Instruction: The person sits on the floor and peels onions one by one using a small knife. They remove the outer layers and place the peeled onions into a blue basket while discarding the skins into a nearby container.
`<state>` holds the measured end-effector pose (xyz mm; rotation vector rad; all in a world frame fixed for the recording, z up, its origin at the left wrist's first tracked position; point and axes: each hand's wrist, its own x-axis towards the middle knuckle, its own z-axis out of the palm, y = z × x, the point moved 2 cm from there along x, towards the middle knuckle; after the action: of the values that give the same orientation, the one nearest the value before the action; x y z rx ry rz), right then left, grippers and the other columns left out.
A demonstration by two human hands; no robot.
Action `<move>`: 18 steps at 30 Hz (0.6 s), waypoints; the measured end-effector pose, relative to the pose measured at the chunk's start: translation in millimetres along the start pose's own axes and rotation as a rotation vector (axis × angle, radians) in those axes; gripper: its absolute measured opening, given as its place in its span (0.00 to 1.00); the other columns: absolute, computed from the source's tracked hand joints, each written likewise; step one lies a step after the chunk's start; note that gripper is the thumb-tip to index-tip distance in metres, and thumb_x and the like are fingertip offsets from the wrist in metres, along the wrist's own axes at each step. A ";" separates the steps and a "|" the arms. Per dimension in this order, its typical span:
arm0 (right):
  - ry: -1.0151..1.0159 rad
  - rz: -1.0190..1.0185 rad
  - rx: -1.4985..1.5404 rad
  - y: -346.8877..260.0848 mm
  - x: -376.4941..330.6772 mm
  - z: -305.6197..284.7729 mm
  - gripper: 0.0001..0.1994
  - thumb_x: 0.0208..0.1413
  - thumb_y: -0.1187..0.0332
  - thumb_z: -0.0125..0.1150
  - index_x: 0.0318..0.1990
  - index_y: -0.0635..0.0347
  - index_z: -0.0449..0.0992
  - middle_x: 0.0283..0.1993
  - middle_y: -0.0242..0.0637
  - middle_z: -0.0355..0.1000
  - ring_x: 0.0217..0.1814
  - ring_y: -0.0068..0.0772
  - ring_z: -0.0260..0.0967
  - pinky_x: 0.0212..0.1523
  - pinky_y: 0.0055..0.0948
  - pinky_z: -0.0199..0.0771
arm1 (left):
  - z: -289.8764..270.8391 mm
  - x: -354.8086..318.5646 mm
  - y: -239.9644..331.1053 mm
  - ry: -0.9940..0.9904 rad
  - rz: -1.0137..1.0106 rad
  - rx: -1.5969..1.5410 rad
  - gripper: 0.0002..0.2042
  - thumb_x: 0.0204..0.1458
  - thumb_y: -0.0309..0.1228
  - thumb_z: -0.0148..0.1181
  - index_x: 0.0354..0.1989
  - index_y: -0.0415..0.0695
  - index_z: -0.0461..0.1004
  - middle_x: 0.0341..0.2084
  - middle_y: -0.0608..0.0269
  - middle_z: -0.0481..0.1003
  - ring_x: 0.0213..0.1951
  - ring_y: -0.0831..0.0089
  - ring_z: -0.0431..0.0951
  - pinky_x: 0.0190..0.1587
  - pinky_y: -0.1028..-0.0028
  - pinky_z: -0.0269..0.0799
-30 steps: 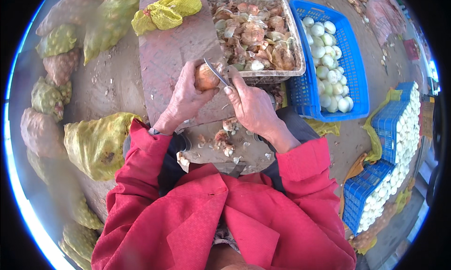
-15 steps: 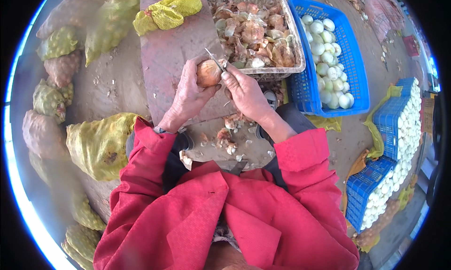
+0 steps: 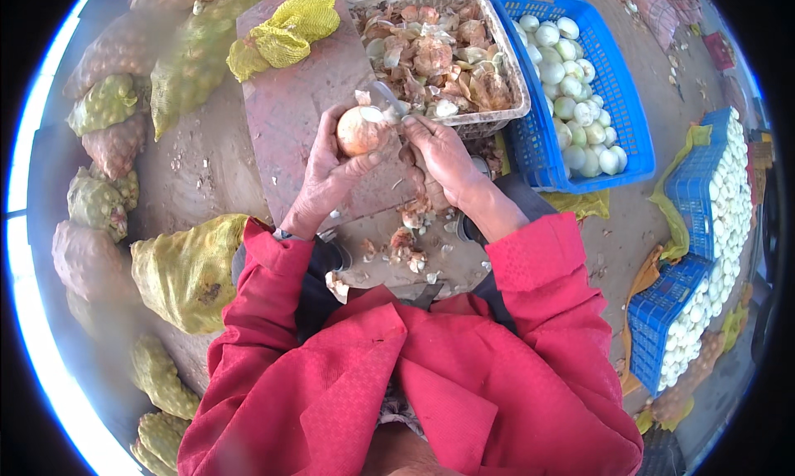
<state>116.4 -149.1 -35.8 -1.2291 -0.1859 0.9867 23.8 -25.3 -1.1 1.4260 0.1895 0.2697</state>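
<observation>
Clasping onion (image 3: 361, 135) in left hand (image 3: 331, 168), gripping knife (image 3: 392, 100) in right hand (image 3: 445, 163), with peelings tub (image 3: 497, 117) just beyond that grip!

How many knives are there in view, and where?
1: the knife is in the right hand, near the onion in the left hand. Others may be hidden.

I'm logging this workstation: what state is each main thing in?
Left hand: closed around onion
Onion: brown-skinned, pale patch showing
Right hand: closed on knife
Knife: blade beside onion
Peelings tub: heaped
Nearest blue crate: partly filled with peeled onions
Yellow net bag: crumpled on board
</observation>
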 end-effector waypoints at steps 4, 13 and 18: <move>0.046 0.043 -0.016 -3.5 -1.3 0.7 0.16 0.59 0.59 0.40 0.35 0.64 0.67 0.17 0.29 0.61 0.13 0.17 0.54 0.12 0.21 0.56 | -9.3 1.2 2.9 0.035 -0.097 -0.214 0.29 0.45 0.30 0.60 0.54 0.40 0.53 0.44 0.66 0.64 0.46 0.78 0.64 0.48 0.79 0.61; -0.143 -0.259 -0.448 -30.7 -40.3 21.8 0.17 0.60 0.55 0.38 0.35 0.61 0.66 0.16 0.27 0.58 0.14 0.14 0.54 0.15 0.16 0.55 | -10.6 7.4 -6.7 0.114 -0.079 -0.225 0.26 0.47 0.28 0.58 0.53 0.39 0.55 0.42 0.64 0.66 0.44 0.77 0.67 0.46 0.79 0.65; -0.074 -0.297 -0.697 -24.6 -35.4 19.8 0.17 0.59 0.56 0.40 0.34 0.63 0.66 0.15 0.32 0.61 0.15 0.23 0.59 0.19 0.26 0.60 | -6.2 10.2 -9.1 0.130 -0.014 -0.158 0.26 0.43 0.22 0.61 0.50 0.40 0.57 0.41 0.65 0.66 0.43 0.78 0.68 0.44 0.79 0.66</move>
<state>96.4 -160.4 5.7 -1.7301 -0.7980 0.7213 32.3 -17.5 -10.6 1.2512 0.2790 0.3584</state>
